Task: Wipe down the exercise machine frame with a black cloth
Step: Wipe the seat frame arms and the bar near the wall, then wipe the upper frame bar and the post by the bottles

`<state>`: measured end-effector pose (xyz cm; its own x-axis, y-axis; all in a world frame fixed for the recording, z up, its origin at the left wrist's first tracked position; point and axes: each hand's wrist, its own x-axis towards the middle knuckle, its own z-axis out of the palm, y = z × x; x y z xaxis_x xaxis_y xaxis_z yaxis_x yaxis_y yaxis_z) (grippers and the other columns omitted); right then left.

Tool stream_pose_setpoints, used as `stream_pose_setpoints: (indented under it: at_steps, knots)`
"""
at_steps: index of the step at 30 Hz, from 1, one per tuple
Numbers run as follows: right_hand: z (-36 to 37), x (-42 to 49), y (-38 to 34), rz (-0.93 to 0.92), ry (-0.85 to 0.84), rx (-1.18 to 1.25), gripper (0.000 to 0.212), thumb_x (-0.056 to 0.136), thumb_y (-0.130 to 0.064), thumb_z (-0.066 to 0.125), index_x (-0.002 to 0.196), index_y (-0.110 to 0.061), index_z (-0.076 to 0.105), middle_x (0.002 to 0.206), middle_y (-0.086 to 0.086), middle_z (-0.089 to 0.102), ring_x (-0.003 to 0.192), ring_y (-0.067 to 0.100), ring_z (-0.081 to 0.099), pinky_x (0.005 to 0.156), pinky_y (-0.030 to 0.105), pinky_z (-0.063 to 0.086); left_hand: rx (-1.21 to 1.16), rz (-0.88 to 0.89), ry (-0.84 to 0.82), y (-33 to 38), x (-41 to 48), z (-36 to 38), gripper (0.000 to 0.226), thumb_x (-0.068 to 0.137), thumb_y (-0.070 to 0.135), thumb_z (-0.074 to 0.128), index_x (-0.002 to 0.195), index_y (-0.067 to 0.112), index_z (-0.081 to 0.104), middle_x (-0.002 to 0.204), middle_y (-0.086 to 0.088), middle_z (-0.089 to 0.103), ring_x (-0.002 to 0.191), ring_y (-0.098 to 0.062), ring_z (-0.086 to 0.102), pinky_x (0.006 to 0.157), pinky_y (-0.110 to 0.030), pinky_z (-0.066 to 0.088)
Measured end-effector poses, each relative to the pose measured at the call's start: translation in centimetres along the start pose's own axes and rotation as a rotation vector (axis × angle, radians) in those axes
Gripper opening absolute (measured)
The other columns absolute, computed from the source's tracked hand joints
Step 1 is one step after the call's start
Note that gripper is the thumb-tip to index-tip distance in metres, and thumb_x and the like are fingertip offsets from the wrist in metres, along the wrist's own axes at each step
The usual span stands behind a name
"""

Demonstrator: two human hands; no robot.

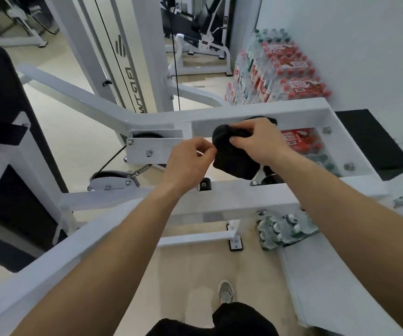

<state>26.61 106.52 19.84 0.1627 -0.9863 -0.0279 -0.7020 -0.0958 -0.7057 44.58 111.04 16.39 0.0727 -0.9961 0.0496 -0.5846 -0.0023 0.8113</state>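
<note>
1. One black cloth (234, 161), one white frame (244, 110), two hands.
2. The right hand (256, 141) grips the cloth's bunched top; the left hand (190, 161) pinches its left edge.
3. The cloth hangs crumpled, dark and soft, before the frame's upper bar.

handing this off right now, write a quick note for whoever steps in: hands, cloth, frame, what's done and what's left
Right hand: grips the bunched black cloth from above.
Left hand: fingers curled, pinching the cloth's left edge.
Cloth: held up between the far crossbar and near crossbar of the exercise machine frame. It looks like regripping, not wiping.
Done: this view does not show which parts are wiped.
Left: put the cloth on the frame and wipe the bars.
</note>
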Motion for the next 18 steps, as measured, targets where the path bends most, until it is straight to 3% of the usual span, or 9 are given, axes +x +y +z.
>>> stream_pose_setpoints:
  at_steps: [4,7,10,13,16,18]
  knots:
    - [-1.0,-4.8,-1.5,-0.009,0.138,0.014,0.036,0.086,-0.026,0.072,0.122,-0.032,0.070,0.115,-0.012,0.069,0.104,0.008,0.061,0.089,0.023,0.044,-0.011,0.096,-0.084,0.9,-3.0,-0.9,0.011,0.094,0.035,0.060,0.088,0.035,0.070,0.086,0.021,0.069,0.076,0.008,0.062,0.058,-0.009,0.042]
    - [-0.7,-9.4,-3.3,-0.006,0.260,0.036,0.037,0.080,-0.028,0.077,0.117,-0.031,0.072,0.106,-0.015,0.067,0.105,0.007,0.063,0.096,0.030,0.050,-0.014,0.209,-0.144,0.8,-6.5,-2.0,0.011,0.095,0.034,0.060,0.088,0.037,0.068,0.085,0.022,0.069,0.076,0.005,0.063,0.067,-0.016,0.047]
    - [1.1,-14.0,-4.6,0.010,0.343,0.093,0.045,0.075,-0.027,0.079,0.118,-0.029,0.068,0.111,-0.010,0.070,0.107,0.008,0.064,0.100,0.037,0.052,0.000,0.290,-0.218,-0.5,-10.1,-2.6,0.012,0.094,0.033,0.062,0.085,0.040,0.065,0.081,0.025,0.066,0.076,0.011,0.060,0.062,-0.008,0.042]
    - [3.2,-18.6,-4.3,0.087,0.395,0.151,0.056,0.072,-0.029,0.080,0.124,-0.032,0.057,0.111,-0.012,0.068,0.105,0.005,0.064,0.095,0.032,0.052,-0.046,0.246,-0.327,-2.5,-13.2,-2.0,0.017,0.095,0.031,0.063,0.082,0.042,0.064,0.080,0.025,0.066,0.077,0.013,0.059,0.058,-0.003,0.041]
    - [5.6,-22.3,-2.7,0.162,0.398,0.123,0.042,0.074,-0.030,0.080,0.110,-0.037,0.059,0.099,-0.020,0.065,0.095,-0.003,0.062,0.081,0.019,0.049,-0.117,0.168,-0.426,-4.5,-15.6,-0.2,0.017,0.095,0.027,0.063,0.086,0.041,0.064,0.084,0.022,0.067,0.078,0.009,0.062,0.059,-0.003,0.044]
    - [7.3,-23.8,-1.1,0.191,0.373,0.102,0.030,0.076,-0.028,0.079,0.103,-0.034,0.066,0.096,-0.019,0.067,0.092,-0.002,0.063,0.079,0.017,0.048,-0.188,0.104,-0.458,-5.8,-16.9,1.2,0.015,0.092,0.024,0.066,0.101,0.035,0.064,0.089,0.018,0.069,0.079,0.002,0.066,0.065,-0.008,0.047]
